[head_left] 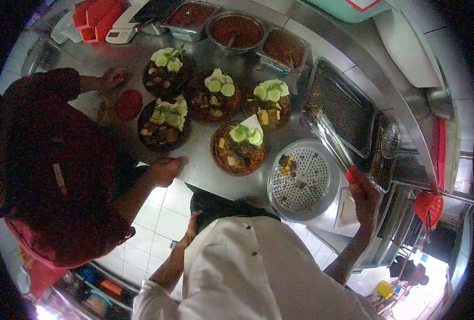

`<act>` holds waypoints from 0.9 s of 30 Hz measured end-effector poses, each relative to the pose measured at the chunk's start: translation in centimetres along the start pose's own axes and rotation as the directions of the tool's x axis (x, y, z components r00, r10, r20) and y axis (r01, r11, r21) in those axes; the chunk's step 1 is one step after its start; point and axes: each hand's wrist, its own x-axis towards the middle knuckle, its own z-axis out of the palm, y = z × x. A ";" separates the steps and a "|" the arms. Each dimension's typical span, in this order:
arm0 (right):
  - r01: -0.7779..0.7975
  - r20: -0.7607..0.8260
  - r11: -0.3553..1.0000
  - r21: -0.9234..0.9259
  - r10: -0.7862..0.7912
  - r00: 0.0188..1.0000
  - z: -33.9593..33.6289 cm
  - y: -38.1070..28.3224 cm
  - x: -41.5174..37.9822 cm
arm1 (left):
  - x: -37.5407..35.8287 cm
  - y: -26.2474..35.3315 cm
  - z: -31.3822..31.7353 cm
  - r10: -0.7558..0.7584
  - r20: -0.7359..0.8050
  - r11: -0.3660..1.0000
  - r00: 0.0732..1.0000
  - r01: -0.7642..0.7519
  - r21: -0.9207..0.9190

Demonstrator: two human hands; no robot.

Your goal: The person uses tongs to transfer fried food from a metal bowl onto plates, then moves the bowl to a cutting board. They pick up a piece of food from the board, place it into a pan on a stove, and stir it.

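My right hand (364, 193) is closed around the red-ended handle of metal tongs (333, 140). Their tips reach past the far rim of a perforated metal strainer pan (330, 184), with a dark piece of food at or between them. A few food scraps lie in the pan. Beside the dark apron (221, 207) at my waist is my left hand (193, 226), its fingers mostly hidden. Several bowls stand on the steel table, among them the nearest bowl (227, 161), filled with reddish food, chunks, cucumber slices and a pale leaf.
Left of me stands a person in a dark red top (71, 160), one hand (165, 170) at the table edge. Along the back are sauce containers (236, 29), a scale (122, 33) and red baskets (95, 18). A perforated tray (338, 106) leans at right.
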 end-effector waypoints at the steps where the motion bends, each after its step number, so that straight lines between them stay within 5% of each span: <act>1: 0.021 0.006 0.998 -0.063 -0.020 1.000 -0.3 0.1 0.1 | 0.3 -0.3 -0.4 0.039 0.002 0.999 0.999 -0.039 0.030; 4: 0.082 0.019 0.994 -0.076 -0.081 0.997 0.1 -0.7 0.7 | -2.6 0.1 2.6 0.252 -0.007 0.948 0.968 -0.245 0.201; 6: 0.105 0.042 0.994 -0.027 -0.104 0.994 0.9 -0.6 1.7 | -6.7 2.4 8.8 0.258 -0.077 0.940 0.963 -0.231 0.252; 9: 0.073 0.104 0.997 0.034 -0.076 0.992 3.1 -0.5 4.1 | -5.9 1.9 8.0 0.285 -0.105 0.926 0.953 -0.245 0.287; 14: 0.052 0.252 0.993 -0.106 -0.023 0.967 5.1 -3.5 6.4 | -9.2 2.1 11.4 0.499 0.059 0.799 0.865 -0.485 0.355; 18: 0.125 0.170 0.991 -0.044 -0.116 0.979 4.0 -2.0 5.2 | -10.4 3.1 12.7 0.479 0.058 0.789 0.876 -0.458 0.409; 20: 0.078 0.094 0.995 0.070 -0.084 0.992 1.5 1.5 3.3 | -9.3 2.9 11.3 0.330 0.003 0.905 0.944 -0.317 0.283; 22: -0.100 0.196 0.995 0.002 0.097 0.976 -1.8 2.5 1.0 | -5.8 1.8 8.2 -0.042 0.011 0.993 0.999 0.043 -0.109; 24: -0.269 0.278 0.960 -0.074 0.279 0.919 -5.3 2.3 -1.3 | -2.0 -0.7 2.9 0.009 -0.068 0.999 0.998 -0.012 -0.047; 27: -0.144 0.331 0.983 -0.118 0.176 0.927 -6.0 2.5 -3.0 | -1.7 -0.8 2.1 0.000 -0.112 1.000 0.994 0.000 -0.001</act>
